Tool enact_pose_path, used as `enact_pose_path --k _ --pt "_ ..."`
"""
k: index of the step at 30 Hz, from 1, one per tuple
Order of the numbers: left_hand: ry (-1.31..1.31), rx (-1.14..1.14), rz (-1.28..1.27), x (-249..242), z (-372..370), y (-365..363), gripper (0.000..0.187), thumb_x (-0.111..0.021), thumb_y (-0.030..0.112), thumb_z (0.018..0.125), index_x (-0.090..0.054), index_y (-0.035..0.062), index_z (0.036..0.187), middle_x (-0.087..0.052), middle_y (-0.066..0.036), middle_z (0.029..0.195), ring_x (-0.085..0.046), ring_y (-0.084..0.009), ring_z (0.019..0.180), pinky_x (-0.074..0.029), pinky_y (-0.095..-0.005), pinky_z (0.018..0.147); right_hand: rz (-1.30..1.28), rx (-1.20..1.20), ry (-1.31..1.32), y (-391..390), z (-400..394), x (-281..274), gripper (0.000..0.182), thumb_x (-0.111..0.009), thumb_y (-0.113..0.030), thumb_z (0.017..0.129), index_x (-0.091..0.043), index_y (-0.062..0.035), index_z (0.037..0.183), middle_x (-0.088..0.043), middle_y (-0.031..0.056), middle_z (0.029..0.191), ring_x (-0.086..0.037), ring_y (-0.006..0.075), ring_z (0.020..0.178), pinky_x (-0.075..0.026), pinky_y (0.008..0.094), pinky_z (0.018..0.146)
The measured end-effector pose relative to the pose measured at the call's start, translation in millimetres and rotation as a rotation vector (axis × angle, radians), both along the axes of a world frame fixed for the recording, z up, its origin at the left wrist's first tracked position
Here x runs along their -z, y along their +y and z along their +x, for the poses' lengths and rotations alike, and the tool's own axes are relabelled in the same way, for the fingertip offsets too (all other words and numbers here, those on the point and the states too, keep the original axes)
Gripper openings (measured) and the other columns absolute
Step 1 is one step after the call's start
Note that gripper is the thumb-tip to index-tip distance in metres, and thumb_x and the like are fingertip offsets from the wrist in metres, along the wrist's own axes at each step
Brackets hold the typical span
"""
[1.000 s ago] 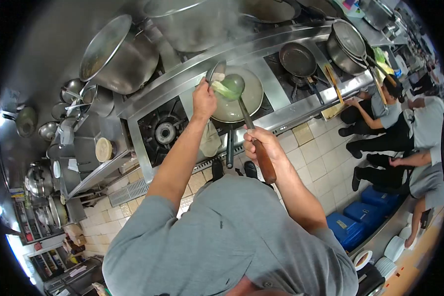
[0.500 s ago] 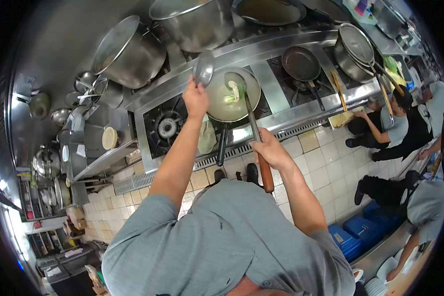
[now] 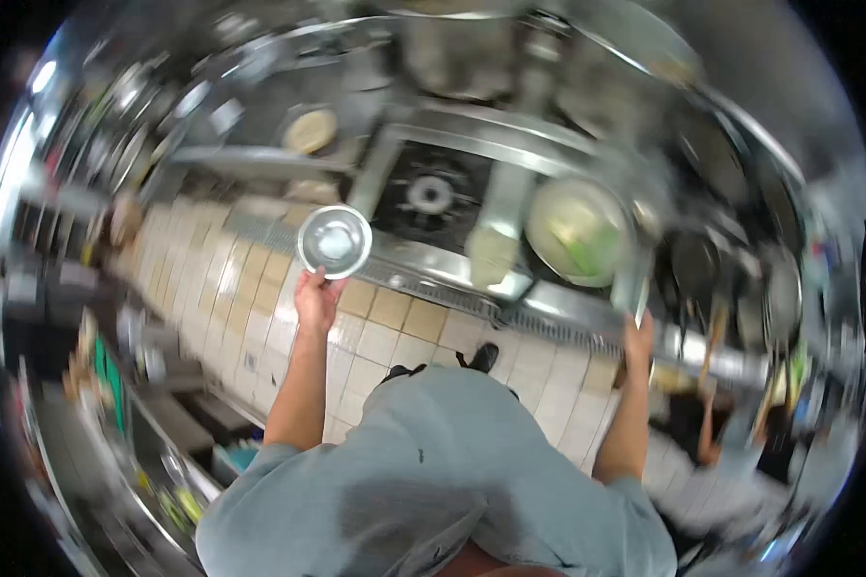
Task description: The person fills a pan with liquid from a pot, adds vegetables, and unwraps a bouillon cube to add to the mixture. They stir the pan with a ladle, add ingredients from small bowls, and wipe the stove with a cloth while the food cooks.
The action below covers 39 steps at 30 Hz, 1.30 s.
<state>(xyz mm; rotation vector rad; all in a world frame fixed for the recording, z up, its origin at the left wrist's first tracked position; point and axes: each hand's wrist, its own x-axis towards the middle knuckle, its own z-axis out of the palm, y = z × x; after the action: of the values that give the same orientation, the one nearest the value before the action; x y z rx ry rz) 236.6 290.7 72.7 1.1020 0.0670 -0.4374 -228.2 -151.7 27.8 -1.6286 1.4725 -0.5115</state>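
My left hand (image 3: 318, 300) holds a small metal bowl (image 3: 359, 234) by its near rim, over the tiled floor at the front of the stove. The bowl looks shiny inside. Out to the right, my right hand (image 3: 637, 341) is closed on a ladle handle at the stove's front edge; motion blurs the ladle (image 3: 648, 219), whose head is beside the pan. The round pan (image 3: 551, 262) on the stove has pale and green vegetables (image 3: 585, 247) in it. A light green cloth (image 3: 492, 257) lies on the stove's edge left of the pan.
An unlit-looking burner (image 3: 428, 194) is left of the pan. Large pots (image 3: 457, 53) stand at the back. A round pale container (image 3: 310, 131) sits on the counter at upper left. Dark pans (image 3: 695, 264) and other people (image 3: 738, 444) are at the right.
The view has turned left. My left hand has moved away from the pan to the left with the metal bowl. My right hand and the ladle have shifted to the pan's right side.
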Motion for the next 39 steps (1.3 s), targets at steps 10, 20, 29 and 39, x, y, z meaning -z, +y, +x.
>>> enact_pose_path --k 10,20,29,39 --pt "0.227 -0.807 0.051 55.3 -141.3 276.9 0.021 -0.054 0.006 0.096 -0.045 0.0044 0.115 -0.059 -0.015 0.116 -0.064 -0.0321 0.102 -0.057 -0.0485 0.090 -0.309 -0.187 0.581 -90.8 -19.0 110.7 0.053 -0.067 -0.046 0.089 -0.071 -0.0007 0.117 -0.072 0.0198 0.112 -0.066 0.0386 0.106 -0.051 0.0477 0.093" --pt "0.298 -1.208 0.115 69.3 -232.2 409.6 0.026 -0.053 0.007 0.097 -0.053 -0.0008 0.121 -0.060 -0.016 0.119 -0.065 -0.0308 0.099 -0.059 -0.0428 0.086 -1.231 0.146 -0.035 -61.0 278.6 3.4 0.029 -0.057 -0.017 0.096 -0.069 0.0008 0.115 -0.071 0.0212 0.109 -0.068 0.0355 0.098 -0.053 0.0423 0.088" --pt "0.056 -1.812 -0.185 97.0 -218.9 675.5 0.017 -0.053 0.006 0.099 -0.054 0.0030 0.115 -0.063 -0.013 0.112 -0.066 -0.0249 0.098 -0.060 -0.0393 0.084 -0.398 -1.430 -0.083 272.4 456.6 50.9 0.032 -0.063 -0.012 0.091 -0.062 0.0007 0.121 -0.067 0.0134 0.102 -0.063 0.0220 0.078 -0.051 0.0343 0.072" --pt "0.303 -1.241 -0.036 56.0 -279.8 730.4 0.031 -0.061 0.022 0.099 -0.059 0.0032 0.124 -0.067 -0.012 0.107 -0.070 -0.0255 0.090 -0.061 -0.0380 0.074 0.291 -1.862 0.641 619.4 511.8 107.3 0.032 -0.063 -0.010 0.090 -0.059 -0.0067 0.122 -0.064 0.0110 0.099 -0.061 0.0170 0.071 -0.050 0.0337 0.057"
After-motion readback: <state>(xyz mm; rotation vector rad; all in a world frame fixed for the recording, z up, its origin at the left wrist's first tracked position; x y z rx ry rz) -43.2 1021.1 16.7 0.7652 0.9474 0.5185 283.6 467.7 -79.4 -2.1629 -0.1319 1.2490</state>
